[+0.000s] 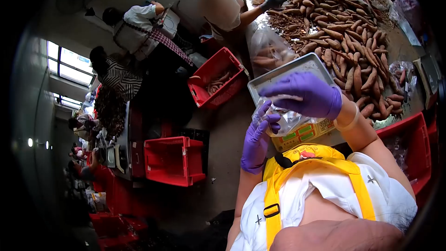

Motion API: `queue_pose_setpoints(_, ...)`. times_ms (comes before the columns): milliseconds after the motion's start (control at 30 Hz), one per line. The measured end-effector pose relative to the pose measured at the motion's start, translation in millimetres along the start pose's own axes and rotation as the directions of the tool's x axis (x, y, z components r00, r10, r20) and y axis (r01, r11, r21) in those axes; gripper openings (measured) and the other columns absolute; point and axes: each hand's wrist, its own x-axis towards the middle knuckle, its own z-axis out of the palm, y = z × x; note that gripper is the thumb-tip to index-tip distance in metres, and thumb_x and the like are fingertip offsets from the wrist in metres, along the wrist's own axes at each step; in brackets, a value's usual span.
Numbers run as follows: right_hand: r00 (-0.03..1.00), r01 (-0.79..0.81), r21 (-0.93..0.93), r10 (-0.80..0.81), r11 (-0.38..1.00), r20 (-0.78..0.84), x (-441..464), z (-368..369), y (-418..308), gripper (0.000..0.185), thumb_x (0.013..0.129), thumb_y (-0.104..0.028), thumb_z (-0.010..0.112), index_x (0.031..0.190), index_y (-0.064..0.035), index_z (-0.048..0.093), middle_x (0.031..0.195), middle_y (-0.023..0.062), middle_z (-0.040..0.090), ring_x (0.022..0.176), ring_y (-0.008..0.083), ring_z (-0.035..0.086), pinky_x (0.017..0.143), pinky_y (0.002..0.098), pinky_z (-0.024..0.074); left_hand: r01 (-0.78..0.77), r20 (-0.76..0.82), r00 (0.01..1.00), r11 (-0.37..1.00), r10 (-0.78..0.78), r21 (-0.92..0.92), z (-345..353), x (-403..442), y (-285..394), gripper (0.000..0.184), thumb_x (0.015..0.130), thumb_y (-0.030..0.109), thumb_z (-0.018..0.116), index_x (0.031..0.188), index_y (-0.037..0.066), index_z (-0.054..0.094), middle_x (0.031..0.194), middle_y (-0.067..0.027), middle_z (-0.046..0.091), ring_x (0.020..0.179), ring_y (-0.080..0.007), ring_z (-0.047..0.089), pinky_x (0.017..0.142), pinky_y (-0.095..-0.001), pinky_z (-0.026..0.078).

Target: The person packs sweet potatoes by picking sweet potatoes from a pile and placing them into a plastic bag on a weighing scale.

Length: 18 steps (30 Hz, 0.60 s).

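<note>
- Grasping a clear plastic bag (pixel 289 120), the right hand (pixel 306 95) has its purple-gloved fingers bent over the bag's upper part, above the metal tray (pixel 297 67).
- Curled fingers of the left hand (pixel 257 142), also in a purple glove, grip the same bag at its side, just beside the tray's near edge; what the bag holds cannot be told.
- Just below the tray, on the wearer's side, a yellow scale panel (pixel 304 132) shows green and red blocks with printed marks, too small to read.
- Nearer the wearer than the tray, the yellow apron (pixel 304 151) bears a line of red characters and a red figure, not legible; its strap has a black buckle (pixel 272 210). The white shirt (pixel 251 204) has a dark cross-shaped mark on each sleeve.
- Beyond the tray and to its right, a large heap of sweet potatoes (pixel 344 42) covers much of the table (pixel 397 42), with a small clear bag of roots (pixel 403 75) at the heap's right edge.
- Just beyond the tray's far left corner stands a larger clear bag (pixel 269 53) with sweet potatoes inside.
- Left of the tray, a red crate (pixel 218 76) holds some roots; a second red crate (pixel 169 160) sits farther left and lower.
- Beyond the tray, a co-worker's dark-gloved hand (pixel 273 1) reaches toward white plastic by the heap.
</note>
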Motion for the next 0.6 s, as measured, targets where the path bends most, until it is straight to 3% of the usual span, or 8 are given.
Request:
queue_pose_setpoints(67,0.943,-0.062,-0.013,0.063,0.998,0.326,-19.9,16.9,11.4,0.024,0.089,-0.012,0.062,0.112,-0.0136,0.068,0.094,0.0131,0.068,0.084,0.0313,0.066,0.076,0.0378,0.0517,-0.081,0.078,0.994,0.997,0.082,-0.019,-1.4,6.8,0.4,0.065,0.092,0.03,0.063,0.145,0.0,0.039,0.104,-0.0023,0.062,0.089,-0.0113,0.053,0.086,-0.0263,0.041)
queue_pose_setpoints(200,0.964,-0.263,0.197,0.267,0.945,0.005,-48.3,59.2,41.7,0.016,0.094,-0.013,0.057,0.105,-0.0076,0.067,0.094,0.0142,0.068,0.088,0.0328,0.065,0.08,0.0378,0.0512,-0.053,0.002,0.999,0.996,0.053,0.066,9.3,13.6,8.4,0.059,0.095,0.024,0.059,0.145,-0.001,0.04,0.099,-0.0006,0.062,0.085,-0.0088,0.052,0.079,-0.0227,0.041)
queue_pose_setpoints(267,0.947,-0.32,0.134,0.322,0.938,0.002,-64.3,76.0,78.7,0.018,0.09,-0.007,0.062,0.107,-0.0036,0.067,0.095,0.0141,0.069,0.086,0.0288,0.068,0.079,0.0341,0.0528,-0.051,0.078,0.996,0.996,0.045,0.073,5.8,15.4,10.6,0.058,0.095,0.02,0.059,0.145,-0.002,0.039,0.096,-0.0011,0.062,0.083,-0.0084,0.053,0.076,-0.0215,0.041)
queue_pose_setpoints(333,0.89,-0.449,0.258,0.452,0.855,0.052,-75.0,79.5,95.1,0.018,0.088,-0.008,0.063,0.105,-0.0043,0.067,0.094,0.0139,0.07,0.087,0.0295,0.068,0.08,0.0352,0.0525,-0.053,0.127,0.991,0.999,0.051,0.009,14.8,15.1,22.1,0.059,0.095,0.02,0.059,0.145,-0.004,0.038,0.095,-0.0017,0.063,0.082,-0.0085,0.054,0.075,-0.0209,0.041)
queue_pose_setpoints(400,0.683,-0.713,-0.165,0.728,0.682,0.056,-88.6,68.8,106.0,0.026,0.088,-0.016,0.058,0.109,-0.005,0.069,0.103,0.0187,0.069,0.097,0.0326,0.066,0.085,0.0378,0.0511,-0.071,0.073,0.995,0.997,0.069,0.023,12.5,17.0,31.2,0.062,0.094,0.021,0.06,0.144,-0.007,0.036,0.094,-0.003,0.064,0.082,-0.0079,0.056,0.074,-0.0186,0.042)
queue_pose_setpoints(467,0.673,-0.699,-0.204,0.727,0.685,0.136,-103.4,43.4,106.1,0.026,0.086,-0.018,0.057,0.103,-0.0065,0.072,0.1,0.0202,0.069,0.097,0.0335,0.067,0.085,0.0388,0.0517,-0.059,0.047,0.997,0.998,0.057,0.024,12.1,14.1,40.4,0.065,0.093,0.021,0.06,0.145,-0.008,0.034,0.097,-0.0038,0.065,0.083,-0.0075,0.057,0.075,-0.0175,0.043)
queue_pose_setpoints(533,0.559,-0.784,-0.389,0.822,0.483,-0.105,-113.9,40.1,116.6,0.023,0.083,-0.018,0.059,0.097,-0.0075,0.074,0.096,0.0203,0.07,0.092,0.0345,0.067,0.081,0.0403,0.0526,-0.003,0.083,0.997,1.0,0.003,-0.002,0.1,16.7,35.2,0.068,0.092,0.021,0.061,0.146,-0.008,0.031,0.1,-0.0049,0.065,0.086,-0.0075,0.058,0.077,-0.0175,0.044)
queue_pose_setpoints(600,0.538,-0.82,-0.288,0.838,0.494,-0.092,-119.4,31.1,108.9,0.022,0.081,-0.019,0.061,0.095,-0.0081,0.075,0.096,0.0202,0.07,0.088,0.0346,0.068,0.08,0.0413,0.0531,0.032,0.057,0.998,0.999,-0.032,-0.008,1.7,14.7,29.0,0.07,0.092,0.021,0.062,0.146,-0.008,0.03,0.103,-0.0056,0.065,0.09,-0.0078,0.058,0.079,-0.0181,0.044)
